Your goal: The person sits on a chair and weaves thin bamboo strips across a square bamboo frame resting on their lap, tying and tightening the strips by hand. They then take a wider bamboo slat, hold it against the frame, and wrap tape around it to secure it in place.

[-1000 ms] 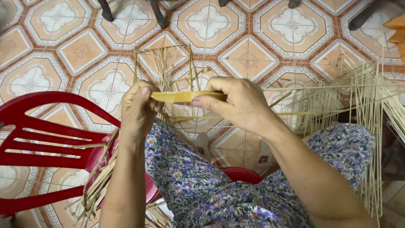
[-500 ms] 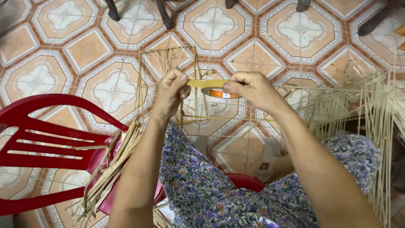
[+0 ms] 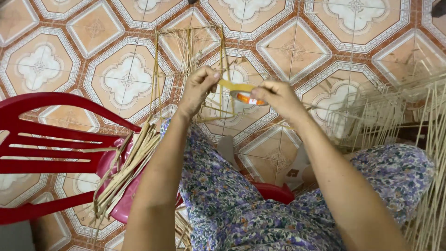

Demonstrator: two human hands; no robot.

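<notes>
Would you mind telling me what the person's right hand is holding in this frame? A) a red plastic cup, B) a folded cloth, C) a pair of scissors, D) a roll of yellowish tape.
D: the right hand grips a roll of yellowish tape, and a strip of it is stretched across to the left hand, in front of the thin stick frame.

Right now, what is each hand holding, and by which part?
The right hand grips a tape roll by its rim. The left hand pinches the pulled-out tape strip's free end against the stick frame.
</notes>
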